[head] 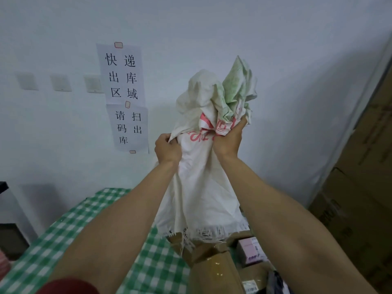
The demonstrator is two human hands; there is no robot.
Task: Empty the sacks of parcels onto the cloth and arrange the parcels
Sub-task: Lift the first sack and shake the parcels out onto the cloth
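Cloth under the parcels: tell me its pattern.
Green-and-white check cloth, clearest in the head view.

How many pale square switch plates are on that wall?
3 switch plates in a row left of the white paper notice: left, middle, right at the notice's edge. More may hide behind it.

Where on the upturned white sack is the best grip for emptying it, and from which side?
Grip the bunched closed end of the white sack, high up, coming from below on both sides, as the left hand and right hand do. Its frayed mouth hangs open downward over the parcels, so lifting there should let contents drop.
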